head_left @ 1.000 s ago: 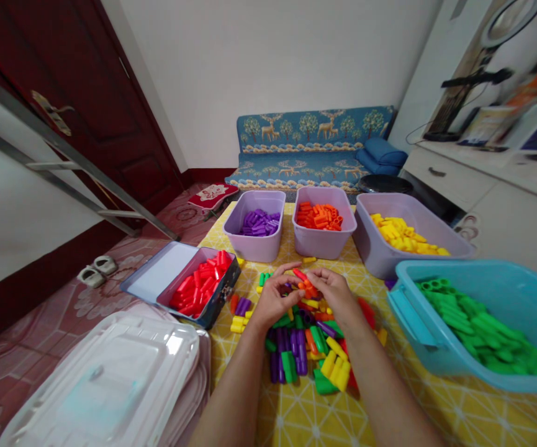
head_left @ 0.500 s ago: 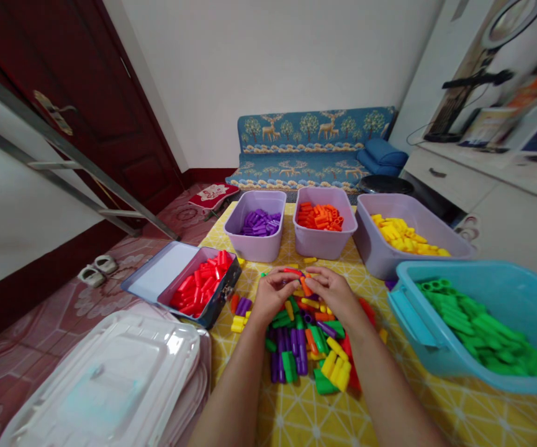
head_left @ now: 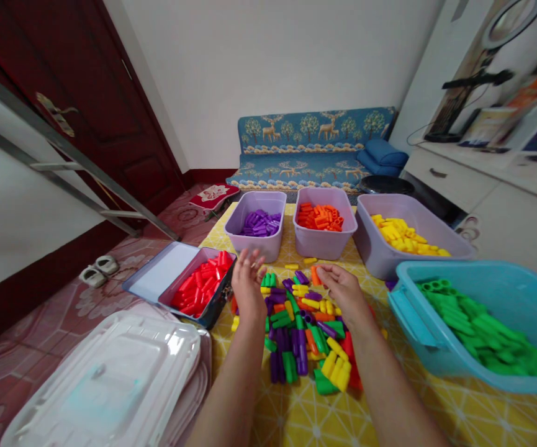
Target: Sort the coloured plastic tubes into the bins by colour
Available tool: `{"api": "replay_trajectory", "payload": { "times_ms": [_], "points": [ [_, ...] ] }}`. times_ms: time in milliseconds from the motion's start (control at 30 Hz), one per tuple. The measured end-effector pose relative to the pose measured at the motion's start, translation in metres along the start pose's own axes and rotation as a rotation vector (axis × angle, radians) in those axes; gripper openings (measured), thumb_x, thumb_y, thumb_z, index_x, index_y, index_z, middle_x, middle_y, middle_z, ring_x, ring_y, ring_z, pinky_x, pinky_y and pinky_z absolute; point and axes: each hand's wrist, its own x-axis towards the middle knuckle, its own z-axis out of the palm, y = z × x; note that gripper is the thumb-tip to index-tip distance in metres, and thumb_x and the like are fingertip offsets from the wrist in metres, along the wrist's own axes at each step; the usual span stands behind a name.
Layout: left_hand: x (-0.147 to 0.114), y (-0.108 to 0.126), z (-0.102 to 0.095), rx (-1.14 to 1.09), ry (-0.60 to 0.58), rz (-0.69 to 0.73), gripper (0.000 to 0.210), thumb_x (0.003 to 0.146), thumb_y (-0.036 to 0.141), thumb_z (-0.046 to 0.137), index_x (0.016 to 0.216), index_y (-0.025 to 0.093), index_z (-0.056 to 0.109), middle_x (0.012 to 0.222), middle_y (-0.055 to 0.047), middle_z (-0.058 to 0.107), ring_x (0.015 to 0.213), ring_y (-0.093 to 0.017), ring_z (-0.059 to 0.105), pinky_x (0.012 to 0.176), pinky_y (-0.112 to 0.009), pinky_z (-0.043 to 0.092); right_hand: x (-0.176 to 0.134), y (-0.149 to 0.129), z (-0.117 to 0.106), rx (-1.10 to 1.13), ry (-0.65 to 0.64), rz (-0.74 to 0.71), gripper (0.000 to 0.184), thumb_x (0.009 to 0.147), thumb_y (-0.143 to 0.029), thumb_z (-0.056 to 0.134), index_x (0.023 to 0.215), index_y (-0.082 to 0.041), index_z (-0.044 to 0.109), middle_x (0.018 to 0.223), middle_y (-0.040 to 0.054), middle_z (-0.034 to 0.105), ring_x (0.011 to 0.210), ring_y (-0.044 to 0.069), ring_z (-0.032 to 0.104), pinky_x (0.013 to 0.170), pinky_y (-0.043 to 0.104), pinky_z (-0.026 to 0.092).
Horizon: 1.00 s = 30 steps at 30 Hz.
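My right hand [head_left: 341, 288] pinches an orange plastic piece [head_left: 315, 275], short and tube-like, above the far side of a mixed pile [head_left: 300, 323] of purple, green, yellow, orange and red pieces. My left hand [head_left: 248, 285] is raised beside the metal box [head_left: 225, 298] of red pieces [head_left: 202, 282]. Its fingers are spread and slightly blurred, and I see nothing between them. Beyond the hands stand a lilac bin [head_left: 254, 247] with purple pieces [head_left: 261, 223] and another lilac bin [head_left: 321, 244] with orange pieces [head_left: 320, 217].
At the right are a larger lilac bin [head_left: 374, 251] of yellow pieces [head_left: 405, 236] and a turquoise bin [head_left: 429, 351] of green pieces [head_left: 482, 332]. Stacked white lids [head_left: 110, 379] lie at the left. Everything stands around a yellow patterned tablecloth [head_left: 296, 422].
My left hand has moved left from the pile towards the box of red pieces, its fingers spreading. My right hand has shifted slightly right with the orange piece. The red piece between the hands is no longer visible.
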Motion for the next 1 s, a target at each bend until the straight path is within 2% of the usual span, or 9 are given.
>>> {"api": "replay_trajectory", "payload": {
  "times_ms": [67,167,233,333,433,567,633,767,1000],
  "points": [
    [-0.002,-0.022,-0.002,0.288,-0.195,-0.023,0.039,0.083,0.040,0.053,0.113,0.015,0.062,0.107,-0.014,0.070,0.098,-0.022,0.066,0.084,-0.035,0.051,0.001,0.001,-0.003,-0.006,-0.043,0.008,0.046,0.061,-0.053,0.073,0.088,-0.016,0.067,0.078,0.0058,0.071,0.067,0.017,0.063,0.055,0.025,0.046],
    [-0.008,-0.044,-0.002,0.779,-0.450,0.199,0.027,0.078,0.028,0.061,0.099,0.016,0.070,0.104,-0.011,0.071,0.102,-0.024,0.063,0.093,-0.040,0.046,-0.001,-0.001,-0.012,-0.070,-0.232,0.021,0.042,0.062,-0.046,0.075,0.091,-0.016,0.067,0.075,0.0039,0.070,0.066,0.017,0.063,0.058,0.026,0.048],
    [-0.012,-0.048,-0.001,1.025,-0.558,0.356,0.028,0.075,0.022,0.063,0.102,0.018,0.071,0.110,-0.009,0.069,0.106,-0.025,0.060,0.098,-0.041,0.043,-0.004,-0.005,-0.021,-0.190,-0.415,0.027,0.035,0.065,-0.039,0.075,0.090,-0.015,0.069,0.070,0.0019,0.069,0.063,0.015,0.061,0.057,0.024,0.046],
    [-0.016,-0.044,0.001,1.190,-0.623,0.427,0.031,0.075,0.020,0.063,0.106,0.020,0.070,0.110,-0.008,0.068,0.106,-0.024,0.059,0.096,-0.040,0.044,-0.009,-0.013,-0.034,-0.378,-0.591,0.061,0.024,0.066,-0.032,0.074,0.082,-0.014,0.072,0.060,-0.0001,0.064,0.055,0.012,0.057,0.050,0.022,0.041],
    [-0.017,-0.038,0.002,1.225,-0.646,0.418,0.030,0.077,0.020,0.063,0.106,0.019,0.070,0.111,-0.008,0.068,0.104,-0.023,0.060,0.095,-0.039,0.045,-0.007,-0.021,-0.039,-0.251,-0.343,0.023,0.028,0.066,-0.036,0.075,0.085,-0.015,0.071,0.069,0.0036,0.069,0.063,0.016,0.063,0.053,0.023,0.045],
    [-0.017,-0.038,0.002,1.214,-0.659,0.412,0.029,0.077,0.020,0.063,0.105,0.018,0.070,0.110,-0.008,0.068,0.103,-0.024,0.060,0.095,-0.039,0.046,0.001,-0.027,-0.034,0.224,0.059,-0.230,0.051,0.072,-0.039,0.072,0.119,-0.026,0.058,0.127,0.0089,0.061,0.106,0.022,0.063,0.081,0.033,0.053],
    [-0.017,-0.040,0.001,1.182,-0.621,0.420,0.032,0.078,0.018,0.061,0.108,0.017,0.068,0.113,-0.009,0.066,0.106,-0.023,0.059,0.097,-0.039,0.045,0.005,-0.023,-0.032,0.257,0.086,-0.272,0.054,0.072,-0.038,0.073,0.122,-0.027,0.055,0.135,0.0098,0.055,0.115,0.023,0.059,0.091,0.038,0.050],
    [-0.018,-0.046,0.000,1.130,-0.531,0.454,0.045,0.080,0.019,0.058,0.125,0.015,0.058,0.131,-0.015,0.053,0.122,-0.025,0.050,0.105,-0.041,0.040,0.015,0.005,-0.030,-0.058,0.045,-0.211,0.044,0.072,-0.040,0.070,0.109,-0.018,0.063,0.115,0.0135,0.067,0.108,0.025,0.062,0.096,0.045,0.046],
    [-0.003,-0.048,0.019,1.185,-0.679,0.462,0.041,0.088,0.028,0.050,0.126,0.016,0.056,0.127,-0.015,0.057,0.118,-0.025,0.053,0.103,-0.040,0.042,0.023,0.051,-0.022,-0.561,-0.006,-0.266,0.039,0.073,-0.028,0.061,0.110,-0.016,0.065,0.114,0.0137,0.067,0.108,0.027,0.061,0.093,0.044,0.048]
  ]
}}
